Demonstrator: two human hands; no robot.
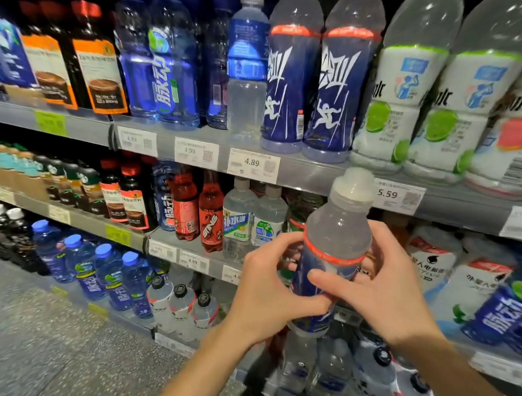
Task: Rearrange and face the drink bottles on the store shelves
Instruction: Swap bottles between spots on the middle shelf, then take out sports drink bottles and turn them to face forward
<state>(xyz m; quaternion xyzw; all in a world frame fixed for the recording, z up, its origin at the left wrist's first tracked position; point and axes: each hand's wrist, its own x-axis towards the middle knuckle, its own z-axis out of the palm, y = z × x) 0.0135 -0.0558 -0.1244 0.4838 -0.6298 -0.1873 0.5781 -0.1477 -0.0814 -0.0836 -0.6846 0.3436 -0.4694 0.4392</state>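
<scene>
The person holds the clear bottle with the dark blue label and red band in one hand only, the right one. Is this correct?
Not quite. The head view shows both hands gripping the clear bottle with the dark blue label and red band: the left hand and the right hand each curl around it.

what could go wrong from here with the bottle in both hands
1. The held bottle is tilted, gripped by the left hand and right hand in front of the shelf; a slip could drop it onto the bottles below.
2. Its matching blue bottles stand tightly packed above; pushing it in may knock them.
</scene>
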